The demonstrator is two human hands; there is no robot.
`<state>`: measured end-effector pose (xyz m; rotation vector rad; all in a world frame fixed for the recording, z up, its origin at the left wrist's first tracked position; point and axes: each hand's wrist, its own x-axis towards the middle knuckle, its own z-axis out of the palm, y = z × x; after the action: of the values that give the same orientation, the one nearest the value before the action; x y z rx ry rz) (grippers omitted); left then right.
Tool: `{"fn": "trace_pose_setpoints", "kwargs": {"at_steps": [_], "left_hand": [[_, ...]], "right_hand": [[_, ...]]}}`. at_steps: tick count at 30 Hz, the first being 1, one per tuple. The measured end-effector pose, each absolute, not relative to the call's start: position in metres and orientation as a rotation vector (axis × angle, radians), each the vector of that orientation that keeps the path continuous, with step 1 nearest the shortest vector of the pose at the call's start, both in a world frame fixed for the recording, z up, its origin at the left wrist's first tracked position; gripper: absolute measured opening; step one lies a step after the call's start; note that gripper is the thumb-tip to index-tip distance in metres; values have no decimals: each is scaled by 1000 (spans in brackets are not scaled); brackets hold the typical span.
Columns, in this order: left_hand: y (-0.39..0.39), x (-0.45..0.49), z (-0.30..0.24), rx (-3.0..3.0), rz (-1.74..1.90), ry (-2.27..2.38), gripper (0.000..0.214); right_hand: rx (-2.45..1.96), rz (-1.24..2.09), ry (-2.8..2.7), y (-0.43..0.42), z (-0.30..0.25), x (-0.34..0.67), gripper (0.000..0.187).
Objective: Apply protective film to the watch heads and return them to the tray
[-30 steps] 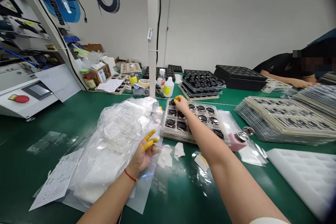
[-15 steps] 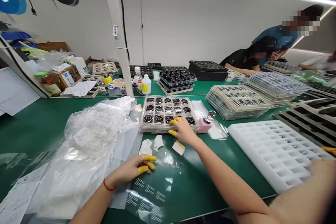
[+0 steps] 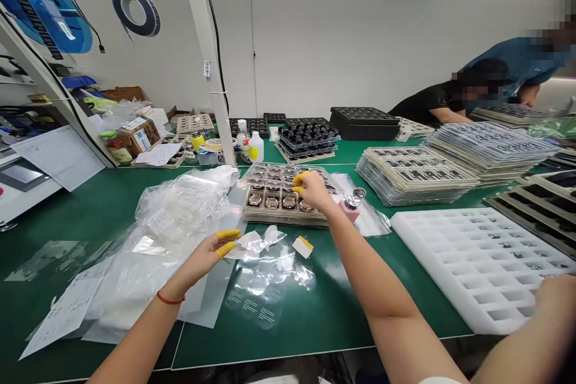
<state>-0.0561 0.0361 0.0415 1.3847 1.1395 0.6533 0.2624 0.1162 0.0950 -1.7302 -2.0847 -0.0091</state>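
My right hand (image 3: 310, 191), with yellow finger cots, pinches the front edge of a clear plastic tray (image 3: 270, 173) holding round watch pieces. That tray is raised at its front and tilted over a lower tray (image 3: 265, 215). A row of gold-coloured watch cases (image 3: 272, 201) shows in the lower tray. My left hand (image 3: 209, 255), also in yellow finger cots, hovers above the plastic sheets with fingers stretched and apart, nothing in them. Clear printed films (image 3: 254, 303) and crumpled white tissue (image 3: 249, 242) lie close to it.
A pink bottle (image 3: 350, 209) stands right of the trays. Plastic bags (image 3: 175, 210) cover the left side. A white foam tray (image 3: 454, 270) with small metal parts lies right, where another person's arm (image 3: 531, 330) reaches in. Stacked trays (image 3: 405, 177) stand behind.
My right hand has raised the front of the upper tray, uncovering gold-coloured cases below. My left hand has moved left and up, away from the printed films. The view has shifted left.
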Motion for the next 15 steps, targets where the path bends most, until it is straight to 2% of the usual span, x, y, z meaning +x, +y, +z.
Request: {"fn": "trace_pose_setpoints", "kwargs": {"at_steps": [5,10,15], "left_hand": [[47,-38,50,1096,757,1054,39],[100,-12,55,654,1008,835,35],[161,15,62,576,929,746,38]], "right_hand": [[-1739,18,-2100,112,89,260,15],[-1774,9,-2140,104,84,257,19],[-1818,0,-2112,100,80,257,18]]}}
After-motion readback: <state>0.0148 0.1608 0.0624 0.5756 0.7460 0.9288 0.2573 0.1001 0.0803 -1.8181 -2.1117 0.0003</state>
